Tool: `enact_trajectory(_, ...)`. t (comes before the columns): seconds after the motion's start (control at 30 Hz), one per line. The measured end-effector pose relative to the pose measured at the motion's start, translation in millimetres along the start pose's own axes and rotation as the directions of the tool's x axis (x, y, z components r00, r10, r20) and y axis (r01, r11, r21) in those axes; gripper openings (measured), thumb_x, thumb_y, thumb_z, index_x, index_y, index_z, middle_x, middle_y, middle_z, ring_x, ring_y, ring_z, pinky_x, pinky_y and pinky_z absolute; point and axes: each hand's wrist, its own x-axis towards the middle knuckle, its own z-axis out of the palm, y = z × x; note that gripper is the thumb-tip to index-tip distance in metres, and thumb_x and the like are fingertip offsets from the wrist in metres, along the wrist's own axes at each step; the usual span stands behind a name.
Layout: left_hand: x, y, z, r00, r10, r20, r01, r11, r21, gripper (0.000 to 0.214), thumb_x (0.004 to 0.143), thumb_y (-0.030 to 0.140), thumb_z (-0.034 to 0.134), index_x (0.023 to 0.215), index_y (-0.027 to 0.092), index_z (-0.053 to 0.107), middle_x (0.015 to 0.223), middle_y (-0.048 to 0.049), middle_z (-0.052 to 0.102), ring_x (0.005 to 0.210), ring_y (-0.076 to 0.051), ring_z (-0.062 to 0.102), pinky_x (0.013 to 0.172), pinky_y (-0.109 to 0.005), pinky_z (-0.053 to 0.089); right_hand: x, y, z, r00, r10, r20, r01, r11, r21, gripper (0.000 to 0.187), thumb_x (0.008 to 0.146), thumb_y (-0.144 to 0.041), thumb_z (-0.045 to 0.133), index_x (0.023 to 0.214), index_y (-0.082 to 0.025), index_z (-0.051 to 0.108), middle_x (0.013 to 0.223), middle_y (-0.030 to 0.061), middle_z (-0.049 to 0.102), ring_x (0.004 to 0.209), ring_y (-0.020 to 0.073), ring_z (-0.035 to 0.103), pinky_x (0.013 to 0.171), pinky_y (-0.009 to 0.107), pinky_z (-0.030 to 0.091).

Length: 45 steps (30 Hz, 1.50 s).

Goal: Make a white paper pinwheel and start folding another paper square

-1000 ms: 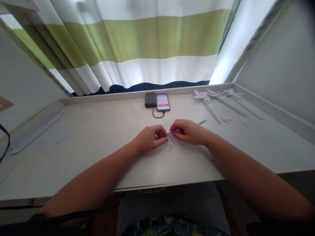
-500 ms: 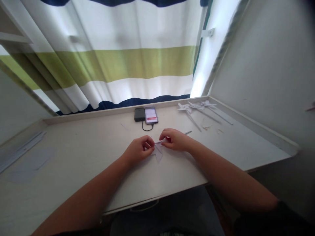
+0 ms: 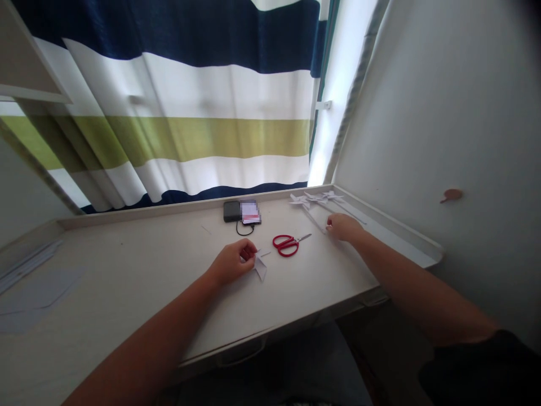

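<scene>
My left hand (image 3: 234,259) pinches a white folded paper pinwheel (image 3: 261,267) just above the desk, its pointed blades sticking out right of the fingertips. Out to the right, my right hand (image 3: 344,226) is low over the desktop with its fingers pinched together. Whatever lies between them is too small or hidden to name. Beside those fingers is the lower end of a paper stick (image 3: 313,219) belonging to a finished-looking pinwheel (image 3: 300,201). Red-handled scissors (image 3: 288,245) lie between my two hands, blades pointing right.
Two more white pinwheels on sticks (image 3: 332,195) lie at the back right corner. A phone (image 3: 251,213) is cabled to a black power bank (image 3: 231,211) near the back ledge. Paper sheets (image 3: 40,299) and white strips (image 3: 27,265) lie at the left. A raised rim (image 3: 393,228) borders the right side.
My right hand has left the folded paper and moved right to the stick ends, uncovering the scissors. My left hand still holds the paper. The view has tilted up and turned right.
</scene>
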Motion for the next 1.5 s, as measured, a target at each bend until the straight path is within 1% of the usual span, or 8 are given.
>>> enact_trajectory(0.27, -1, -3, 1.8, 0.999, -0.051, 0.016, 0.051, 0.999, -0.001, 0.014, 0.074, 0.024, 0.063, 0.085, 0.017, 0.064, 0.074, -0.0024, 0.067, 0.065, -0.014, 0.061, 0.061, -0.025, 0.048, 15, -3, 19, 0.998, 0.044, 0.052, -0.041, 0.998, -0.049, 0.03, 0.093, -0.034, 0.057, 0.116, -0.015, 0.058, 0.117, 0.0087, 0.06, 0.1, 0.0208, 0.061, 0.085, 0.042, 0.053)
enact_trajectory(0.47, -2, -4, 2.5, 0.993, -0.116, 0.004, 0.116, 0.992, -0.043, 0.015, 0.075, 0.028, 0.064, 0.086, 0.017, 0.066, 0.076, -0.0031, 0.069, 0.066, -0.015, 0.064, 0.061, -0.025, 0.049, 20, 1, 19, 1.0, -0.018, -0.022, 0.018, 1.0, -0.007, 0.014, 0.082, -0.019, 0.058, 0.089, -0.015, 0.069, 0.101, 0.0131, 0.067, 0.094, 0.0271, 0.063, 0.074, 0.037, 0.047)
enact_trajectory(0.7, -3, -8, 3.3, 0.98, -0.199, -0.003, 0.197, 0.971, -0.137, 0.018, 0.077, 0.03, 0.064, 0.089, 0.018, 0.066, 0.079, -0.004, 0.072, 0.067, -0.016, 0.067, 0.059, -0.024, 0.05, 23, 8, -2, 0.974, -0.001, -0.224, 0.029, 0.992, 0.122, 0.014, 0.076, -0.022, 0.055, 0.079, -0.017, 0.067, 0.08, 0.0113, 0.068, 0.07, 0.0234, 0.061, 0.058, 0.032, 0.041)
enact_trajectory(0.83, -1, -10, 4.8, 0.97, -0.242, -0.012, 0.236, 0.955, -0.181, 0.02, 0.076, 0.03, 0.066, 0.09, 0.016, 0.065, 0.082, -0.0059, 0.072, 0.068, -0.016, 0.068, 0.06, -0.025, 0.052, 7, -29, -26, 0.937, -0.036, -0.347, 0.135, 0.955, 0.265, 0.015, 0.08, -0.03, 0.054, 0.085, -0.019, 0.063, 0.077, 0.0051, 0.067, 0.064, 0.0173, 0.059, 0.057, 0.029, 0.043)
enact_trajectory(0.97, 2, -11, 6.6, 0.95, -0.308, -0.041, 0.28, 0.905, -0.32, 0.024, 0.072, 0.03, 0.072, 0.087, 0.014, 0.064, 0.081, -0.0071, 0.071, 0.069, -0.016, 0.066, 0.062, -0.027, 0.053, -30, -103, -45, 0.883, -0.299, -0.361, 0.468, 0.566, 0.678, 0.009, 0.079, -0.029, 0.058, 0.079, -0.021, 0.06, 0.067, 0.0013, 0.064, 0.056, 0.0154, 0.055, 0.052, 0.029, 0.043)
enact_trajectory(1.13, 4, -6, 6.3, 0.917, -0.395, -0.056, 0.297, 0.769, -0.565, 0.026, 0.069, 0.026, 0.077, 0.086, 0.012, 0.062, 0.072, -0.0043, 0.068, 0.059, -0.013, 0.063, 0.059, -0.025, 0.052, -57, -164, -29, 0.843, -0.416, -0.341, 0.435, 0.153, 0.888, 0.004, 0.08, -0.023, 0.062, 0.081, -0.02, 0.06, 0.077, 0.0033, 0.067, 0.067, 0.0168, 0.061, 0.06, 0.03, 0.048)
enact_trajectory(1.3, 3, 0, 5.4, 0.899, -0.438, -0.03, 0.301, 0.665, -0.684, 0.03, 0.067, 0.025, 0.081, 0.085, 0.012, 0.063, 0.074, -0.0038, 0.069, 0.059, -0.012, 0.064, 0.056, -0.023, 0.051, -58, -168, -1, 0.871, -0.39, -0.3, 0.301, -0.06, 0.952, 0.009, 0.082, -0.026, 0.065, 0.085, -0.018, 0.063, 0.09, 0.0063, 0.069, 0.082, 0.0184, 0.064, 0.073, 0.033, 0.052)
enact_trajectory(1.5, 2, 7, 8.0, 0.899, -0.438, 0.004, 0.31, 0.632, -0.71, 0.032, 0.068, 0.026, 0.081, 0.089, 0.012, 0.062, 0.073, -0.0039, 0.071, 0.059, -0.012, 0.065, 0.056, -0.023, 0.052, -61, -167, 2, 0.872, -0.423, -0.246, 0.223, -0.105, 0.969, 0.012, 0.082, -0.029, 0.067, 0.083, -0.019, 0.061, 0.085, 0.0043, 0.068, 0.085, 0.0191, 0.064, 0.079, 0.036, 0.052)
